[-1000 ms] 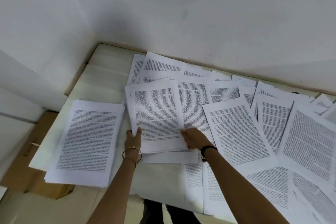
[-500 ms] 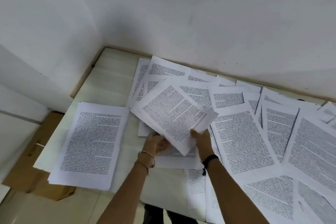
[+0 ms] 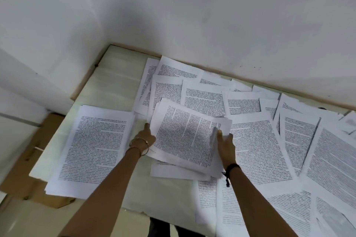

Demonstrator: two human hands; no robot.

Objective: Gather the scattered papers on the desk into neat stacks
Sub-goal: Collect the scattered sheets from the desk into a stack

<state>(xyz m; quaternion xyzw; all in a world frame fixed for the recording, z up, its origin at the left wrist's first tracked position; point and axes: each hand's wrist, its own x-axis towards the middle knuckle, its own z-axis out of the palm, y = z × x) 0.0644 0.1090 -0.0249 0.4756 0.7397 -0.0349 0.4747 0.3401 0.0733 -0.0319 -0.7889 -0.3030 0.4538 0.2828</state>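
I hold a bundle of printed sheets between my two hands, a little above the desk. My left hand grips the left edge of the bundle; the fingers go under the sheets, so I cannot see them well. My right hand grips the right edge of the bundle, with the thumb on the top sheet. The bundle is tilted, its far corner turned to the right, and its sheets are not yet even at the edges.

Just left of the bundle lies a stack of sheets, flat on the desk and quite neat, not touching the bundle. Under the bundle one sheet shows its near edge. Behind the bundle and to its right, many loose papers lie over each other at different angles and cover the desk there. More of them lie nearer to me than the bundle, on its right side.

Far left of the bundle, below the desk edge, stands a brown box. On my left wrist is a thin bangle, on my right wrist a dark band.
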